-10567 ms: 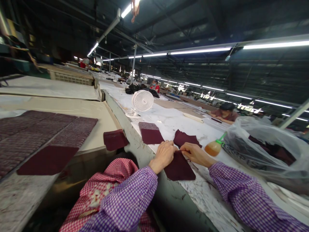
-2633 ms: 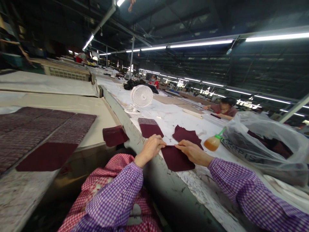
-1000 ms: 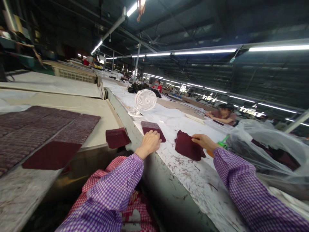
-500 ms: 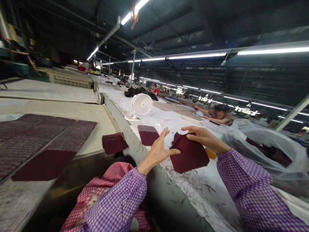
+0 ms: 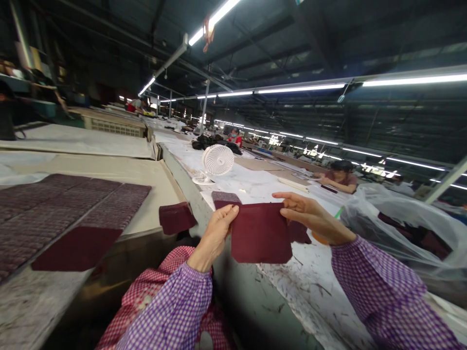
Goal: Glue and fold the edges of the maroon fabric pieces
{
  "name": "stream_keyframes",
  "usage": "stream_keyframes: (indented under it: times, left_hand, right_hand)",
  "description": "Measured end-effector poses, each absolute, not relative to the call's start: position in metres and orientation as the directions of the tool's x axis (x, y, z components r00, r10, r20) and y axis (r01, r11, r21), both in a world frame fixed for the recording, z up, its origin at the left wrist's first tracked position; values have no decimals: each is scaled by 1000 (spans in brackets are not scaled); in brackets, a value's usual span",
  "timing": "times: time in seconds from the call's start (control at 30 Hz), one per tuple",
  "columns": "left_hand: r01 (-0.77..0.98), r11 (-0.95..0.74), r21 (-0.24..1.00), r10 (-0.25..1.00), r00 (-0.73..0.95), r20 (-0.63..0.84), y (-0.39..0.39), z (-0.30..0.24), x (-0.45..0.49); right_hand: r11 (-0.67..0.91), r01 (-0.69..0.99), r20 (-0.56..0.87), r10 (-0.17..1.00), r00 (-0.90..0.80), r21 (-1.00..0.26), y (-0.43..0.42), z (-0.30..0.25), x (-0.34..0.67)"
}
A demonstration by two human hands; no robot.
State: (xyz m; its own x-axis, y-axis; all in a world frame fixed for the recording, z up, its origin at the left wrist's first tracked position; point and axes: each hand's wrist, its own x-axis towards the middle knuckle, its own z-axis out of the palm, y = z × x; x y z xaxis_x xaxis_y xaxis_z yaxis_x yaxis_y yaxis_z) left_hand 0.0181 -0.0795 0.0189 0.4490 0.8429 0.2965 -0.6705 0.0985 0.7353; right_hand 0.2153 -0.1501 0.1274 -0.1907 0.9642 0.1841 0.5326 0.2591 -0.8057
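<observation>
A maroon fabric pocket piece (image 5: pixel 261 234) with clipped lower corners hangs upright between my hands, above the table's near edge. My left hand (image 5: pixel 220 226) pinches its upper left corner between thumb and fingers. At the upper right corner my right hand (image 5: pixel 305 214) grips it with the thumb and a finger, the index finger stretched out above. Behind the held piece, another maroon piece (image 5: pixel 299 232) lies on the white table and is partly hidden. A stack of maroon pieces (image 5: pixel 226 197) sits behind my left hand, its top one grey-backed.
A white fan (image 5: pixel 218 159) stands on the white-covered table. To the right is a clear plastic bag (image 5: pixel 386 209) holding dark fabric. Rows of maroon pieces (image 5: pixel 73 199) cover the left table, with a folded maroon piece (image 5: pixel 177 217) at its edge. A co-worker (image 5: pixel 341 176) leans over the table opposite.
My left hand has closed on the piece's left corner. The piece has been lifted, moved left and straightened flat between both hands, uncovering another maroon piece on the table.
</observation>
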Motion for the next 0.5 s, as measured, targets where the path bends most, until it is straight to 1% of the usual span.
stream_keyframes:
  times: [0.13,0.27,0.37,0.5]
  left_hand:
    - [-660,71,748,850,432,300,-80,16,14]
    - [-641,73,764,854,435,284,-84,17,10]
    - [-651,69,756,879,397,262,-86,17,8]
    - [-664,62,746,873,399,282,-91,19,5]
  right_hand:
    - [285,585,241,958,-154,-759,-151,124,209]
    - [274,576,287,955,-72,-770,-149,120,206]
    - [269,573,298,954,-46,-774,-148,119,206]
    - [264,582,313,949,-17,-769,-148,119,203]
